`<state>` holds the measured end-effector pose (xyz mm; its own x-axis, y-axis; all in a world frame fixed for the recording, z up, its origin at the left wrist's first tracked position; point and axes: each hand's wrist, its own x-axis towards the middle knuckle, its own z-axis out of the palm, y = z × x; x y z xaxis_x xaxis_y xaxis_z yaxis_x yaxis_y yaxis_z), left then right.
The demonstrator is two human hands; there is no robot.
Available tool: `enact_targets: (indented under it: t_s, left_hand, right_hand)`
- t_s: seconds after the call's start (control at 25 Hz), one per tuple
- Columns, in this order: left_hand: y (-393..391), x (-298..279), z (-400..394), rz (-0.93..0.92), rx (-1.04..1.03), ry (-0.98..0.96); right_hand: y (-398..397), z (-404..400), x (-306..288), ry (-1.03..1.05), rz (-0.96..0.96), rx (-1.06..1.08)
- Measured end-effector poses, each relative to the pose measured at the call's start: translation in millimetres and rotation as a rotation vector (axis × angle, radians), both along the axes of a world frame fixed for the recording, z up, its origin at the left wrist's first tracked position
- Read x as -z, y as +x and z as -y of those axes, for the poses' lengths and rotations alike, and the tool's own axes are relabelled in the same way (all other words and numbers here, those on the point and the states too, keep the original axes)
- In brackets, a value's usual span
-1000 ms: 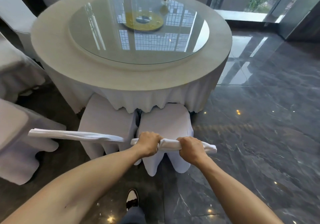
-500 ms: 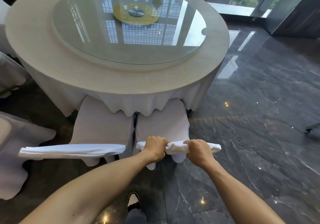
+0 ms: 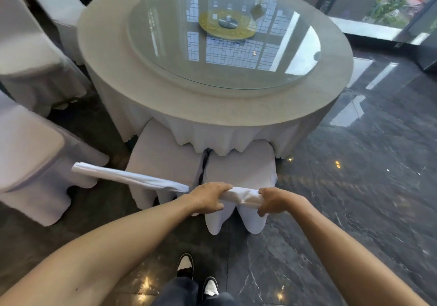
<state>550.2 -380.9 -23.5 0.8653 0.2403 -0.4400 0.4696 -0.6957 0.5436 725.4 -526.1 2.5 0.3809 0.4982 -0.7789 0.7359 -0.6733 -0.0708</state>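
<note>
- The left hand (image 3: 208, 198) and the right hand (image 3: 275, 201) both grip a rolled white cloth (image 3: 243, 195), fingers (image 3: 221, 188) curled round it.
- A short stretch of the cloth spans the gap between the fists.
- Its long folded end (image 3: 123, 175) sticks out to the left, in mid-air before the covered chairs (image 3: 163, 161) and short of the round desk (image 3: 212, 112).

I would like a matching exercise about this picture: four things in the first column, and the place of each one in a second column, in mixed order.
Things
1. white cloth
2. gold disc
3. shoes
4. covered chairs

Places
A. on the dark floor, at the bottom of the picture
B. in the middle of the glass turntable
C. tucked in at the near edge of the round table
D. gripped by the left hand and the right hand

Pairs: 1-D, 2-B, 3-A, 4-C
</note>
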Motion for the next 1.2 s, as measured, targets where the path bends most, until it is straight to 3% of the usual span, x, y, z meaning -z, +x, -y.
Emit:
enact_targets:
  t_s: [0.16,0.4,0.64,0.96,1.2]
  left_hand:
    - [-42.7,-19.1,-35.7,-0.080,-0.019,0.061]
    - [-155.6,-36.1,-137.2,-0.072,-0.202,0.207]
    - [-290.9,-72.0,-268.6,0.045,-0.287,0.526]
    - [-473.3,-102.0,-399.1,0.051,-0.435,0.660]
    - [-551.4,-97.6,-495.2,0.018,-0.502,0.685]
  right_hand:
    - [-18.1,-61.6,-29.0,-0.030,-0.111,-0.107]
    - [-106.3,-189.6,-33.5,0.275,0.054,-0.363]
    - [-249.6,-324.9,-58.1,0.500,0.119,-0.436]
    - [-424.2,-477.7,-89.5,0.674,0.150,-0.578]
    - [-506.8,-599.7,-75.7,0.863,0.181,-0.541]
